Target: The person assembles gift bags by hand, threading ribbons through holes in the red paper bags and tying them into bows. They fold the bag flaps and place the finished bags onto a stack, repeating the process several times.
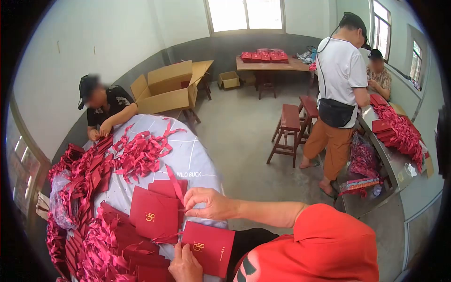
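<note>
My right hand (pixel 209 203) pinches a red ribbon (pixel 174 185) between thumb and fingertips, above the flat red gift bags. Nearer to me, my left hand (pixel 185 264) grips the left edge of a flat red gift bag (pixel 210 249) with gold lettering. Ribbon runs out from this bag's upper left side. Just beyond it, another red gift bag (pixel 149 218) with a gold logo lies on more red bags. A heap of bags with loose ribbons (pixel 105 249) spreads left of my left hand.
The grey cloth-covered table (pixel 199 160) has a rounded edge. Across it, a co-worker (pixel 105 108) handles red pieces beside a ribbon pile (pixel 143 155). An open carton (pixel 164 89) stands behind. At right are wooden stools (pixel 290 117), a standing person (pixel 345 75) and a side table (pixel 404 171).
</note>
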Available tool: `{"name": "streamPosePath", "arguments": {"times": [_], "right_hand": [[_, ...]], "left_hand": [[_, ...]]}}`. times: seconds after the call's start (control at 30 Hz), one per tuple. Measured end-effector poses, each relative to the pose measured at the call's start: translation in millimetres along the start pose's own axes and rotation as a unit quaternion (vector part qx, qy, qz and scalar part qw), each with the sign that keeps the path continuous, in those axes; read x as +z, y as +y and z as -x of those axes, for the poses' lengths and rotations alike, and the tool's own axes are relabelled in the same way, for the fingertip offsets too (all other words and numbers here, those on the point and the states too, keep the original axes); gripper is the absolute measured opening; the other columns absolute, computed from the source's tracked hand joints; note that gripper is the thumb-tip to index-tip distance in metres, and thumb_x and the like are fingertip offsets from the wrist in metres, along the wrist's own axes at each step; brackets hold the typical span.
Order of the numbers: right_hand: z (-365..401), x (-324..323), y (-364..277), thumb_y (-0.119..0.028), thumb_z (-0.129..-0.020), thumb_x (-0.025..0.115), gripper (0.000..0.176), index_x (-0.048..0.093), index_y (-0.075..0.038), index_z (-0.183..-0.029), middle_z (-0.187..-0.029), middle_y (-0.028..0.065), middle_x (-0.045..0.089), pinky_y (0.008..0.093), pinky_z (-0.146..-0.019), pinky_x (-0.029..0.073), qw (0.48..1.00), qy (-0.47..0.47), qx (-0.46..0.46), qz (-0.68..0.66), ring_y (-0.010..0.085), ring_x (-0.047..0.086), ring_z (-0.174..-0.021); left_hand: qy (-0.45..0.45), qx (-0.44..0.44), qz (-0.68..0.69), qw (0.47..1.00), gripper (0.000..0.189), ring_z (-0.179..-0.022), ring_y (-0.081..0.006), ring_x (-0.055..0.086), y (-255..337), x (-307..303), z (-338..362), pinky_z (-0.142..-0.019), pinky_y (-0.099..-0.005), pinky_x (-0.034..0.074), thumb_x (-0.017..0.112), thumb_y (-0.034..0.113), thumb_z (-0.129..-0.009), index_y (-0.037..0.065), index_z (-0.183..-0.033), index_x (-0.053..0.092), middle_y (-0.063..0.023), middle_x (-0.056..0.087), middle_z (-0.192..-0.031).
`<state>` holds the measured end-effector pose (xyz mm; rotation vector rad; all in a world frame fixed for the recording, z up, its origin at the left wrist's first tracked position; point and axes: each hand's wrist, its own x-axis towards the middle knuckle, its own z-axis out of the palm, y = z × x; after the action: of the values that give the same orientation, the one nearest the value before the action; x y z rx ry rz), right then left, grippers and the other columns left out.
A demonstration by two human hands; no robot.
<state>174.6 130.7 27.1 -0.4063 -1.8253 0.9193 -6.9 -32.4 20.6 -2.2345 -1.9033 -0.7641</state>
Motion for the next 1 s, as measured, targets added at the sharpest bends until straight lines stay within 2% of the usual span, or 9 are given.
{"name": "streamPosePath", "arguments": {"times": [0.1,0.37,0.4,0.5,0.6,0.7,0.77,0.8,1.0], "right_hand": [[5,3,-14,-0.009,-0.086,0.071,0.01,0.064,-0.004,-0.092,-0.101,0.0079,0.065,0.0311,-0.085,0.048,0.999,-0.03,-0.035,-0.007,0.0195,0.062,-0.094],[19,3,-44,-0.011,-0.093,0.064,0.02,0.065,-0.002,-0.11,-0.094,0.005,0.069,0.0267,-0.085,0.048,0.984,0.008,0.117,-0.131,0.0104,0.062,-0.091],[18,1,-49,-0.01,-0.093,0.062,0.015,0.064,0.0,-0.103,-0.081,0.0033,0.064,0.0246,-0.07,0.05,0.989,0.034,0.056,-0.131,0.0078,0.06,-0.076],[22,-26,-78,-0.011,-0.096,0.06,0.014,0.064,-0.002,-0.106,-0.085,0.0027,0.063,0.0226,-0.066,0.049,0.978,0.053,0.113,-0.164,0.0073,0.059,-0.075],[26,-55,-100,-0.004,-0.097,0.055,0.013,0.057,0.003,-0.108,-0.092,0.0062,0.062,0.0227,-0.064,0.048,0.976,0.188,-0.108,-0.01,0.0077,0.057,-0.072],[30,-70,-122,-0.003,-0.098,0.053,0.013,0.054,0.002,-0.109,-0.092,0.0071,0.062,0.0241,-0.064,0.05,0.958,0.233,-0.121,-0.113,0.0099,0.059,-0.074],[37,-72,-121,-0.007,-0.099,0.053,0.012,0.055,0.001,-0.107,-0.09,0.0056,0.061,0.0241,-0.064,0.05,0.966,0.136,-0.054,-0.211,0.0096,0.06,-0.073],[40,-74,-135,-0.012,-0.098,0.056,0.011,0.057,-0.002,-0.103,-0.084,0.0027,0.061,0.0241,-0.064,0.049,0.975,0.084,0.103,-0.176,0.009,0.059,-0.072],[90,-4,-32,-0.012,-0.084,0.062,0.012,0.063,0.0,-0.087,-0.078,0.0129,0.065,0.0363,-0.066,0.048,0.984,-0.066,0.162,0.018,0.0221,0.063,-0.072]], "left_hand": [[-0.007,0.006,-0.015,1.0,0.02,-0.077,-0.0344,0.068,3,0,0,-0.061,-0.0395,0.056,0.059,0.012,-0.089,0.007,-0.109,0.063,-0.0143,0.064,-0.116],[-0.007,0.037,-0.037,0.999,0.025,-0.088,-0.0331,0.067,20,-10,-2,-0.068,-0.0373,0.056,0.064,0.022,-0.089,0.006,-0.108,0.064,-0.0158,0.065,-0.114],[-0.014,0.031,-0.048,0.998,0.025,-0.088,-0.0328,0.067,24,-13,-3,-0.068,-0.0371,0.056,0.064,0.022,-0.089,0.005,-0.107,0.064,-0.0156,0.065,-0.114],[-0.023,0.029,-0.035,0.999,0.024,-0.088,-0.0325,0.068,28,-16,-3,-0.068,-0.0371,0.056,0.064,0.023,-0.089,0.005,-0.106,0.065,-0.0154,0.065,-0.114],[-0.022,0.034,-0.028,0.999,0.025,-0.09,-0.0318,0.068,28,-14,-2,-0.07,-0.0375,0.056,0.064,0.023,-0.09,0.005,-0.106,0.065,-0.0149,0.065,-0.115],[-0.01,0.048,-0.029,0.998,0.025,-0.091,-0.0313,0.068,28,-11,0,-0.072,-0.0373,0.056,0.064,0.023,-0.09,0.004,-0.107,0.065,-0.0148,0.066,-0.115],[-0.018,0.041,-0.049,0.998,0.025,-0.091,-0.0312,0.068,32,-13,-1,-0.072,-0.0367,0.056,0.064,0.024,-0.09,0.005,-0.106,0.065,-0.0149,0.066,-0.114],[0.002,0.062,-0.052,0.997,0.025,-0.09,-0.0308,0.068,29,-11,0,-0.072,-0.0365,0.056,0.065,0.024,-0.089,0.005,-0.105,0.065,-0.0147,0.067,-0.113],[-0.002,0.06,-0.066,0.996,0.025,-0.089,-0.0303,0.068,32,-12,-1,-0.071,-0.0367,0.056,0.066,0.025,-0.089,0.007,-0.105,0.066,-0.0137,0.067,-0.112]]}}
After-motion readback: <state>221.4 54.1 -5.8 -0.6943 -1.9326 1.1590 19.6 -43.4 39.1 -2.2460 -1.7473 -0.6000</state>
